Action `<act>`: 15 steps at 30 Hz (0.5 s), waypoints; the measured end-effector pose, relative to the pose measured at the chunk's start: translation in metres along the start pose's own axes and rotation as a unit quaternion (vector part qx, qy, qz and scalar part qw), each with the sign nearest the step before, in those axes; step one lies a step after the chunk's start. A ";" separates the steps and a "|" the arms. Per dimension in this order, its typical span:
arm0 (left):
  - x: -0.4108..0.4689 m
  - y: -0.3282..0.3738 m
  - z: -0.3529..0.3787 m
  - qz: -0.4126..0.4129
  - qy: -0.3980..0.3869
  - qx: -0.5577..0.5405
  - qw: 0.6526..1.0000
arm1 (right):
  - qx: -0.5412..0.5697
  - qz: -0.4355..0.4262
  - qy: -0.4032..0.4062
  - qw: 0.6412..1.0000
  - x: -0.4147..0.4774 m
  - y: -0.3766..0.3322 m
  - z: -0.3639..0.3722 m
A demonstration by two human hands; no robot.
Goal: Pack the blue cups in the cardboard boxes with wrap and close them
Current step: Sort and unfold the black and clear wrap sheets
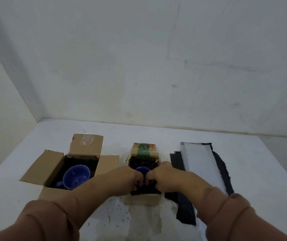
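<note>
Head view: a white counter [156, 134] carries a stack of dark and white wrap sheets [202, 164] at the right. A large cardboard box [52, 164] stands at the left with its flaps open, and a blue cup [76, 176] lies on its side inside. Between them sits a smaller box [145, 150] lined with dark wrap [144, 162], holding a second blue cup [142, 169]. Both the left hand [128, 178] and the right hand [163, 176] reach in with fingers curled, seemingly pinching that wrap beside the cup.

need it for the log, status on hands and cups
Left hand and right hand grip dark wrap in small box, by blue cup. Second cup in large box, flaps open. Nothing blocking.
</note>
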State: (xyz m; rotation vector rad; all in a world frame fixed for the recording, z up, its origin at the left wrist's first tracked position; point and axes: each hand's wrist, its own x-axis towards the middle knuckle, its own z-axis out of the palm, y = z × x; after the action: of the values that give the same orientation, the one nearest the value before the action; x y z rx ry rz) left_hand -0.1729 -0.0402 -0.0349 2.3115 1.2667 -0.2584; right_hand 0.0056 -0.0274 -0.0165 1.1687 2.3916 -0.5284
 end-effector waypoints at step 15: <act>-0.011 0.009 0.000 0.070 -0.029 0.086 0.993 | -0.096 0.025 -0.045 0.994 0.002 -0.018 0.011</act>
State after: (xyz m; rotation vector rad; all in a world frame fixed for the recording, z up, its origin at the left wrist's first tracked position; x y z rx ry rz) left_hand -0.1712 -0.0524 -0.0281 2.5074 1.0854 -0.3971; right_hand -0.0077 -0.0422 -0.0245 1.0951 2.2734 -0.3191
